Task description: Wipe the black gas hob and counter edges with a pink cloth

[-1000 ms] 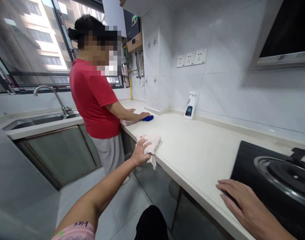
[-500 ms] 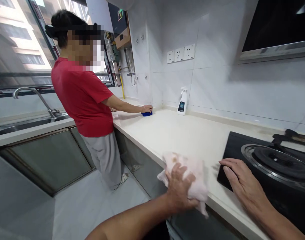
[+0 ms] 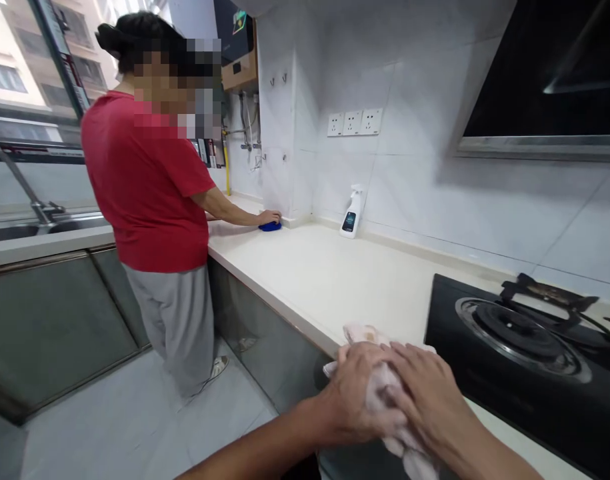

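A pale pink, stained cloth (image 3: 379,390) is bunched between my two hands at the front edge of the white countertop (image 3: 305,273). My left hand (image 3: 359,393) grips it from the left, fingers curled over the fabric. From the right, my right hand (image 3: 425,387) presses on the same cloth with its fingers bent across the top. Part of the cloth hangs down below my hands. Just right of them lies the black gas stove (image 3: 449,333).
A white spray bottle (image 3: 351,213) stands by the tiled wall. At the far left, a person in a red shirt (image 3: 139,180) holds a blue cloth or sponge (image 3: 270,227) on the counter. A range hood (image 3: 545,80) hangs above the stove; a sink (image 3: 79,223) is left.
My right hand has left the stove's edge and moved left onto the cloth. The cloth, spread under my left hand before, is now bunched between both hands. My view has turned slightly right.
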